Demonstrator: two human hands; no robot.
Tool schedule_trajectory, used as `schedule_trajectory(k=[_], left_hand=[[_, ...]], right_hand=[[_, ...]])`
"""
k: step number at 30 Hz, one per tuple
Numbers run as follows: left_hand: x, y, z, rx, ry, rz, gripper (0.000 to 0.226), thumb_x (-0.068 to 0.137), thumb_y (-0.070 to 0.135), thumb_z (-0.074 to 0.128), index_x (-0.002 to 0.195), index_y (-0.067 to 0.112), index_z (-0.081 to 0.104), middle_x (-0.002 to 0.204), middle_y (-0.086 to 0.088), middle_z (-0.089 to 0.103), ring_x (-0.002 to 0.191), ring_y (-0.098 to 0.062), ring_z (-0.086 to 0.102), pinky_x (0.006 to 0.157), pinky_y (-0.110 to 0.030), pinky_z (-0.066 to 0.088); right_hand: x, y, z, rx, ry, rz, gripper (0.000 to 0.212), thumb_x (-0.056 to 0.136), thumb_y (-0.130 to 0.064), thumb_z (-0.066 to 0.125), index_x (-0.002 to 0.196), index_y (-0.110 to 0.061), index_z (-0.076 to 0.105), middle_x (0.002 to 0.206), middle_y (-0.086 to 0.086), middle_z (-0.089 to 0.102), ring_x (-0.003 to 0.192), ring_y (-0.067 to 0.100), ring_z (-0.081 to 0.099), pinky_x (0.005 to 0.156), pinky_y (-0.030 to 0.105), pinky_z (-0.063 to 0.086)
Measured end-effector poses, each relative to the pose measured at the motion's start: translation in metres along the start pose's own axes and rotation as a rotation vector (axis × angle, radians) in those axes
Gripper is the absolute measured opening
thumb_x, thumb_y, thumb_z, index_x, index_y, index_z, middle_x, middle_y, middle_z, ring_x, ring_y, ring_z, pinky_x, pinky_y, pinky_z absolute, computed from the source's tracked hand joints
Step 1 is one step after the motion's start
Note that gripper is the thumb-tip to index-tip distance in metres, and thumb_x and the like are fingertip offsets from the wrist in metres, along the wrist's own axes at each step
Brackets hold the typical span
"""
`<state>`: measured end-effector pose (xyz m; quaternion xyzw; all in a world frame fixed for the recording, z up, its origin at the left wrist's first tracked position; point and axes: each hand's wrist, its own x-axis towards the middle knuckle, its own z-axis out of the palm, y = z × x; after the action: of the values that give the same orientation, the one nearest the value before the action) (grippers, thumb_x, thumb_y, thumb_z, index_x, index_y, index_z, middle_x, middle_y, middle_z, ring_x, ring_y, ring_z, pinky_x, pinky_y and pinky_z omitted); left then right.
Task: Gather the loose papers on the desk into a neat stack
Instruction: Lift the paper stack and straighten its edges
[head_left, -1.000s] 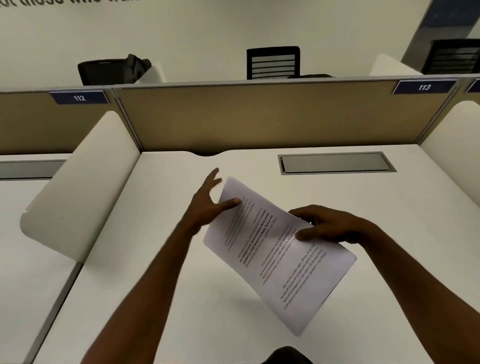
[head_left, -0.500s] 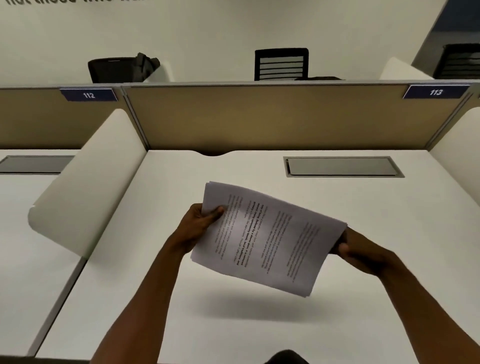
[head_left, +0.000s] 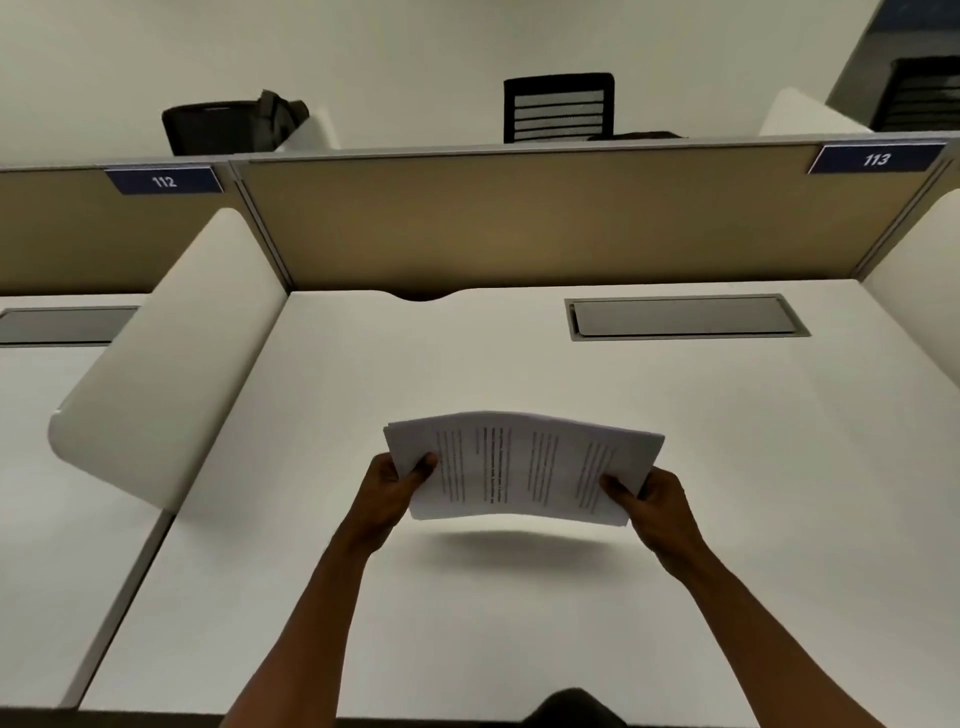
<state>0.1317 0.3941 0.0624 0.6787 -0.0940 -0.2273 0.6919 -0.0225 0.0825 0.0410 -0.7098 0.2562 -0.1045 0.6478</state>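
Note:
A stack of printed white papers hangs in the air above the white desk, bowed upward in the middle, with its shadow on the desk below. My left hand grips its left edge, thumb on top. My right hand grips its right edge, thumb on the printed face. The sheets' far edges are slightly uneven. No other loose paper shows on the desk.
A grey cable hatch is set in the desk at the back right. A tan partition closes the back. White curved dividers stand at the left and right. Black chairs show beyond.
The papers turned from a slanted hold by my right hand to level between both hands. My left hand took the left edge; my right hand shifted to the right edge.

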Motion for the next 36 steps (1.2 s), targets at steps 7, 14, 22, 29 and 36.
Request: schedule_trajectory(k=[7,14,22,29,36], left_hand=[[-0.007,-0.037,0.01,-0.002,0.029,-0.069,0.023,0.088,0.025,0.073,0.109,0.017,0.075,0.108,-0.009,0.077,0.101,-0.019,0.071,0.077,-0.024,0.058],[-0.005,-0.047,0.012,0.004,0.042,-0.066,0.025,0.09,0.018,0.072,0.114,0.013,0.073,0.108,-0.009,0.077,0.102,-0.021,0.071,0.084,-0.03,0.059],[-0.004,-0.055,0.019,-0.009,0.091,-0.104,0.023,0.089,0.017,0.075,0.112,0.015,0.073,0.108,-0.004,0.078,0.103,-0.021,0.072,0.078,-0.026,0.06],[-0.008,-0.061,0.027,-0.037,0.101,-0.153,0.027,0.09,0.014,0.072,0.116,0.01,0.071,0.111,-0.009,0.077,0.103,-0.026,0.074,0.084,-0.035,0.062],[-0.013,-0.051,0.027,-0.129,0.043,-0.227,0.043,0.084,0.029,0.078,0.123,0.016,0.067,0.12,-0.01,0.075,0.11,-0.031,0.072,0.085,-0.045,0.062]], right_hand=[[-0.007,0.025,0.008,-0.004,0.009,0.069,0.025,0.086,-0.011,0.074,0.111,-0.014,0.069,0.104,0.005,0.076,0.099,0.023,0.071,0.087,0.038,0.058],[-0.005,0.029,0.003,-0.042,0.022,0.078,0.022,0.086,-0.011,0.075,0.106,-0.019,0.069,0.101,0.001,0.076,0.096,0.019,0.071,0.081,0.032,0.057],[-0.005,0.033,-0.003,-0.1,0.026,0.064,0.026,0.086,-0.015,0.075,0.11,-0.019,0.068,0.101,-0.004,0.075,0.094,0.015,0.071,0.071,0.019,0.056],[-0.007,0.028,-0.002,-0.234,0.063,0.05,0.022,0.088,-0.016,0.073,0.109,-0.011,0.069,0.099,0.006,0.074,0.094,0.024,0.07,0.078,0.039,0.057],[0.013,-0.03,-0.013,-0.375,-0.036,-0.096,0.021,0.085,-0.009,0.073,0.106,-0.008,0.074,0.098,0.008,0.075,0.09,0.025,0.071,0.079,0.043,0.057]])
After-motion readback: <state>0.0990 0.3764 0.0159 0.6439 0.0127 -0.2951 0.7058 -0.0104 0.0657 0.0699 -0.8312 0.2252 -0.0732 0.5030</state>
